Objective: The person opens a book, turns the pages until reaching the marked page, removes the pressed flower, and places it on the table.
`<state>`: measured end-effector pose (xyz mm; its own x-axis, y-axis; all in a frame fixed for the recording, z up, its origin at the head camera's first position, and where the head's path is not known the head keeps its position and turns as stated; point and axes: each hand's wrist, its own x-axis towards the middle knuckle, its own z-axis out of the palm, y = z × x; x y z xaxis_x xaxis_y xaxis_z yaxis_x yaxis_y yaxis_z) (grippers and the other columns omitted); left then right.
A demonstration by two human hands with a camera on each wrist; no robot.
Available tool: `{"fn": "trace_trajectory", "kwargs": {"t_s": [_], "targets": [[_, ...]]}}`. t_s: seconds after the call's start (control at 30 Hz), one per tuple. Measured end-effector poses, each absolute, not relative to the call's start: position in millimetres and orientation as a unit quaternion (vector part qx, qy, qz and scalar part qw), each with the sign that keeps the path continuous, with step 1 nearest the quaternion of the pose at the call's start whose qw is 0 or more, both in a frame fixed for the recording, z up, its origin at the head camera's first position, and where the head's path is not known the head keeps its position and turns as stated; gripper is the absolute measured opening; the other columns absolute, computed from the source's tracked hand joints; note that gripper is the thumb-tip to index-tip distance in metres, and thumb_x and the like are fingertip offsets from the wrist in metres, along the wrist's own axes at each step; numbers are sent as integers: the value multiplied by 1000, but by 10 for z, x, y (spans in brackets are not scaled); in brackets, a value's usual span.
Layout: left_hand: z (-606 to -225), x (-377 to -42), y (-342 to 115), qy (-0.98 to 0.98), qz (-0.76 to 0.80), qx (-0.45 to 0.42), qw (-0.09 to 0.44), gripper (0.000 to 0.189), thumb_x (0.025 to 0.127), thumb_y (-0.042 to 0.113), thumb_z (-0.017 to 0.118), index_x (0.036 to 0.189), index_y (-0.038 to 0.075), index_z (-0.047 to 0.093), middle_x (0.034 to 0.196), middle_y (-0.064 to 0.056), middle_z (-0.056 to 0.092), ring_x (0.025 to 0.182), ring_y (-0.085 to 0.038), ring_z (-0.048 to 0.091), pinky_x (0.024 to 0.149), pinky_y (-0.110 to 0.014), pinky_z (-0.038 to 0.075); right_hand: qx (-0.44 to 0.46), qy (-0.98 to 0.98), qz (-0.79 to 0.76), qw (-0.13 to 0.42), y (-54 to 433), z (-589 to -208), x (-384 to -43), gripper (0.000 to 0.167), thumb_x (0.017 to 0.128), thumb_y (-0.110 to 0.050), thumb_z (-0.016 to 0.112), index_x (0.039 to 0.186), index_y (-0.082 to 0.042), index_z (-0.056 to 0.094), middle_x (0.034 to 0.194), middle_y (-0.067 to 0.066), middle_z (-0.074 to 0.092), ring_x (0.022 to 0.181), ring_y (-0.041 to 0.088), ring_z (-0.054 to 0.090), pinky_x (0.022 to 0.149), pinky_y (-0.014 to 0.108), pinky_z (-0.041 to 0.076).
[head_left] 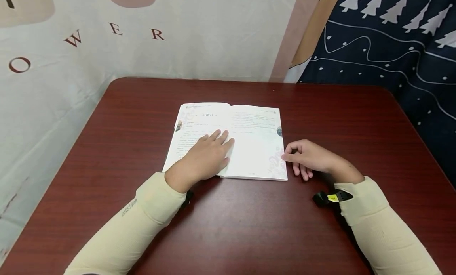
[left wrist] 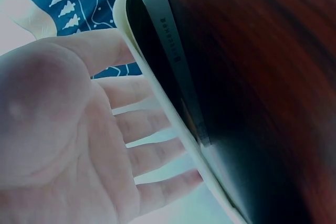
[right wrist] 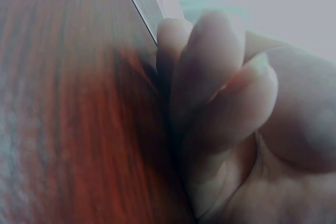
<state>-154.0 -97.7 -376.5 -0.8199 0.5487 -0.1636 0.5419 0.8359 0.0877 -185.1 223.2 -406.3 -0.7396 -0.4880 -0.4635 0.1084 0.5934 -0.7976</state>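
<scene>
An open book (head_left: 254, 148) with printed pages lies on the table, its spine running away from the person. The left hand (head_left: 208, 156) rests flat over the left page and the middle fold, fingers spread; in the left wrist view its straight fingers (left wrist: 152, 153) reach over the book's lower edge. At the right edge of the right page, the right hand (head_left: 310, 156) pinches the book's edge between thumb and curled index finger. Its other fingers hang bent beside the book. In the right wrist view, the curled fingers (right wrist: 210, 61) hide the point of contact with the page block (right wrist: 144, 3).
The dark red wooden table (head_left: 249, 227) surrounds the book. Behind it hangs a pale cloth (head_left: 213, 41) with letters, and at the right a navy cloth (head_left: 374, 69) with white trees. A black strap (head_left: 322, 199) sits at the right wrist.
</scene>
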Motion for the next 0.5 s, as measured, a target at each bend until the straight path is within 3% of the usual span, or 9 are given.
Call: {"fn": "trace_trajectory", "kwargs": {"t_s": [0.5], "targets": [[-3727, -1468, -913, 942, 35, 309, 127, 67, 101, 50, 51, 156, 13, 37, 162, -15, 32, 153, -37, 22, 120, -58, 25, -116, 825, -433, 343, 2237, -4073, -1863, 28, 100, -27, 61, 97, 0, 58, 60, 11, 63, 36, 15, 54, 37, 27, 46]]}}
